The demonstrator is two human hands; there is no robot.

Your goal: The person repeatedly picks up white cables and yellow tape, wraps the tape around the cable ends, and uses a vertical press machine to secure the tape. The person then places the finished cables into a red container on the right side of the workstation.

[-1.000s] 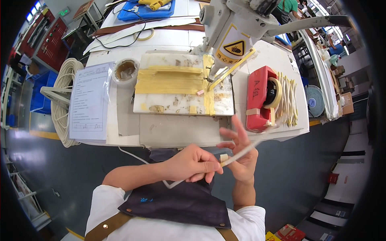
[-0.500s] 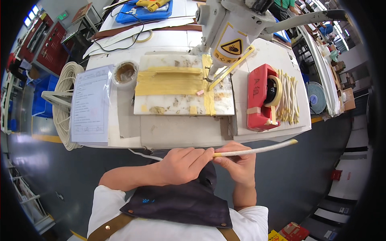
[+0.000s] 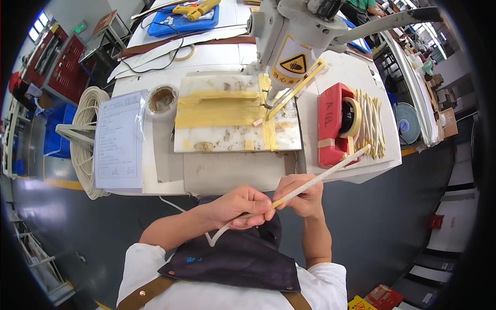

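A white cord [image 3: 326, 174] runs through both of my hands in front of the table edge. My left hand [image 3: 242, 205] is closed around it, palm partly turned up, fingertips at a yellow-taped band [image 3: 278, 203]. Right beside that band, my right hand [image 3: 303, 195] pinches the cord between thumb and fingers. The cord's yellow-tipped end slants up and right, in front of the red tape dispenser [image 3: 330, 124]. From the left hand the cord bends in a slack kink and trails off to the left, partly hidden behind my forearm.
A stone slab with yellow tape [image 3: 217, 135] lies beneath a grey press machine [image 3: 294, 57]. Several short cords [image 3: 373, 126] lie right of the dispenser. A cord coil [image 3: 85, 150], a paper sheet [image 3: 120, 155] and a tape roll [image 3: 162, 99] are at the left.
The cord's free end has swung upward toward the dispenser. My left hand has rolled from knuckles-up to palm-up, and a slack bend of cord now shows below it.
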